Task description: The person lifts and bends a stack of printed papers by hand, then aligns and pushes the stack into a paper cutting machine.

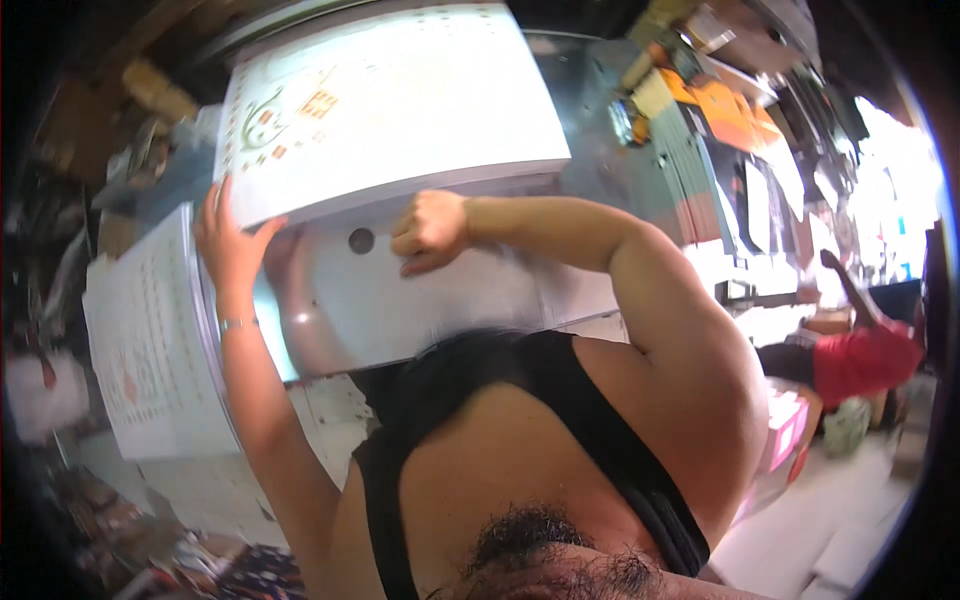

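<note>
A thick stack of large white printed sheets (390,100) with small orange and green patterns lies on a shiny metal machine table (400,300). My left hand (230,240) grips the stack's near left corner, fingers spread up over its top sheet. My right hand (430,232) is closed into a fist against the stack's near edge, thumb pointing down toward the metal surface. A round hole (361,240) in the table shows between the two hands. My left wrist wears a thin bracelet.
Another pile of printed white sheets (150,340) lies to the left of the table. Stacks of coloured paper and card (720,110) fill shelves at the upper right. A person in a red top (865,360) sits low on the right among paper piles.
</note>
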`<state>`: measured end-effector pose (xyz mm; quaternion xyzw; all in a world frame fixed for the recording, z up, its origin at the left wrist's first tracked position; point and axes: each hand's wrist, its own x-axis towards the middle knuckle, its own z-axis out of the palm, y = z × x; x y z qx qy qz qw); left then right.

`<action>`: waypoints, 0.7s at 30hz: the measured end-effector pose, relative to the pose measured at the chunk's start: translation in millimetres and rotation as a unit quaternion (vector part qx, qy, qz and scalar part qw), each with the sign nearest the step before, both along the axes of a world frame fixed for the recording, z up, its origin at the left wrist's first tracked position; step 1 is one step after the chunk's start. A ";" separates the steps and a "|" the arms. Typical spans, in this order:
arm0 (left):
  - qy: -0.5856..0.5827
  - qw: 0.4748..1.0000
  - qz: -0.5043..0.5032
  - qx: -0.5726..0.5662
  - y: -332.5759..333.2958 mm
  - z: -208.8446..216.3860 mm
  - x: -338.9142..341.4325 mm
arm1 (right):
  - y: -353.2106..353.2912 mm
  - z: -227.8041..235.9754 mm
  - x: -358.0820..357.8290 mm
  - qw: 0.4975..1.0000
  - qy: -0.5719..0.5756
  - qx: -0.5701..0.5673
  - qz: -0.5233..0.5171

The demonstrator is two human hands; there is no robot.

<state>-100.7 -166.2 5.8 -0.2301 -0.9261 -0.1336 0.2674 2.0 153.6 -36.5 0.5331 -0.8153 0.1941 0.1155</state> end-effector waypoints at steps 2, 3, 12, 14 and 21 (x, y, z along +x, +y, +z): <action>-0.003 0.996 0.045 0.080 13.0 -5.3 20.7 | -1.9 0.8 20.2 0.996 -0.056 -0.061 -0.043; -0.034 0.977 0.049 0.204 30.9 -9.1 32.0 | 5.1 0.3 29.9 0.991 -0.079 -0.082 -0.074; -0.485 0.386 -0.085 0.780 126.8 20.6 77.2 | 112.8 -19.5 131.9 0.785 -0.223 -0.444 -0.370; -0.561 0.323 -0.171 0.743 119.2 31.2 67.6 | 154.2 -16.6 131.8 0.751 -0.122 -0.490 -0.426; -0.558 0.341 -0.180 0.735 112.4 39.0 72.5 | 242.2 -23.4 35.8 0.688 -0.179 -0.596 -0.372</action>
